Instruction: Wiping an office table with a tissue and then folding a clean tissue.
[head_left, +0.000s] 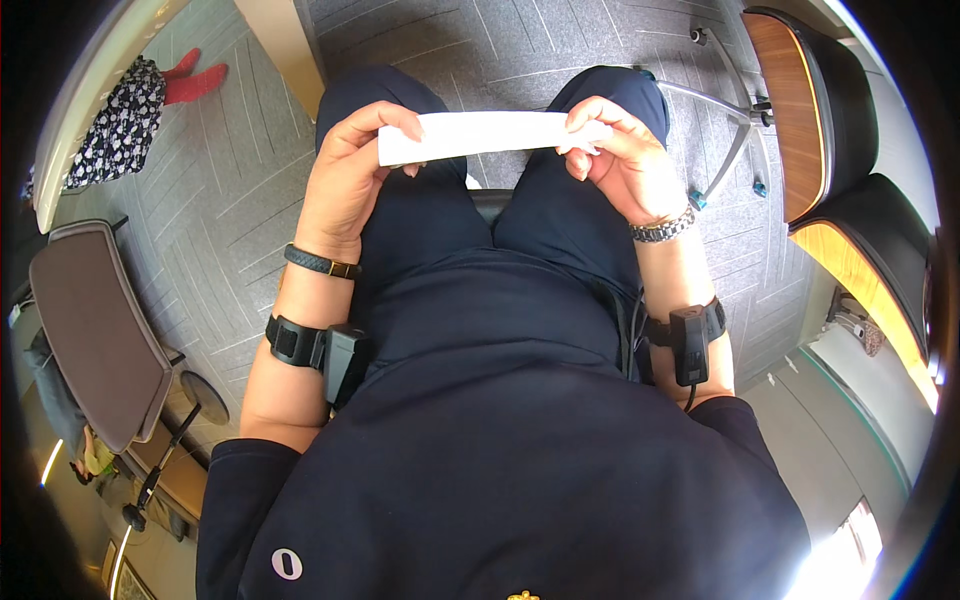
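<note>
A long, flat white strip (487, 133), folded paper or tissue by its look, is stretched level above my knees. My left hand (358, 154) pinches its left end between thumb and fingers. At the other end, my right hand (622, 161) grips the strip where it is crumpled, and a loose tuft sticks out between the fingers. Dark trousers (427, 217) cover my legs beneath it. A braided bracelet (319, 262) circles my left wrist, and a metal watch band (664, 226) is on the right. Each forearm carries a strapped-on black device.
Wood-backed black chairs (787, 112) stand at the right, one on a wheeled metal base (739, 120). A brown padded chair (101, 330) is at the left. A person's red-covered feet (195, 82) and floral garment show at upper left, near a tan post (281, 45). Grey carpet (225, 187) lies below.
</note>
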